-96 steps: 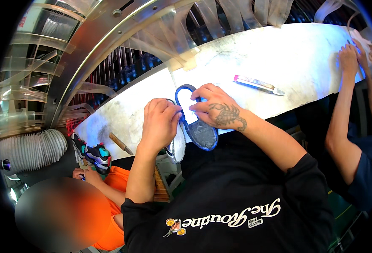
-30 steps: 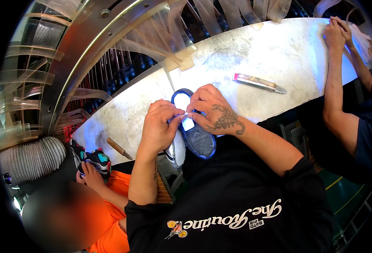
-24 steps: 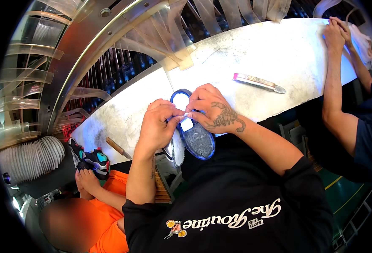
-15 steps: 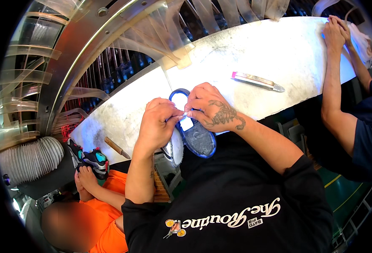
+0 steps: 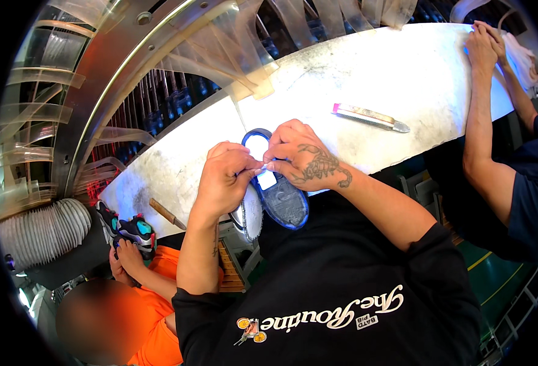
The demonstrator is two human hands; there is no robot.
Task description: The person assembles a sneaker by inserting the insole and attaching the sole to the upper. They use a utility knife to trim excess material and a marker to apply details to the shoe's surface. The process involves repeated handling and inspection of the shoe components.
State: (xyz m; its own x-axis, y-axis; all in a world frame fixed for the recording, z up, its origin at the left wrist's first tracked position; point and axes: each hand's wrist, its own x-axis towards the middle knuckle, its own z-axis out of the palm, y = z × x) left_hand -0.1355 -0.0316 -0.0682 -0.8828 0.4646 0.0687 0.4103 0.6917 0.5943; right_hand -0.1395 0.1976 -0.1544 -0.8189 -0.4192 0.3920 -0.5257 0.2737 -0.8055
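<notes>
A dark shoe sole with a blue rim [image 5: 288,207] is tilted at the table's near edge, in front of my body. White patches show on its inner face. Beside it, partly behind my left wrist, is a white shoe upper with a stitched edge [image 5: 252,215]. My left hand [image 5: 227,174] is closed in a pinch above the sole. My right hand [image 5: 302,157] pinches from the other side, the fingertips of both nearly meeting. A small white piece [image 5: 264,165] shows between them; its kind is too small to tell.
A silver tool with a pink end [image 5: 371,118] and a wooden-handled tool [image 5: 167,213] lie on the white table [image 5: 324,73]. Left, a person in orange holds black-and-teal shoes [image 5: 136,230]. Right, another person's hands [image 5: 484,46] meet. Plastic strips [image 5: 220,58] hang from a machine.
Both hands keep their pinch over the sole, with hardly any shift. The whole view has slid slightly. The person in orange has moved their hands a little at the shoes.
</notes>
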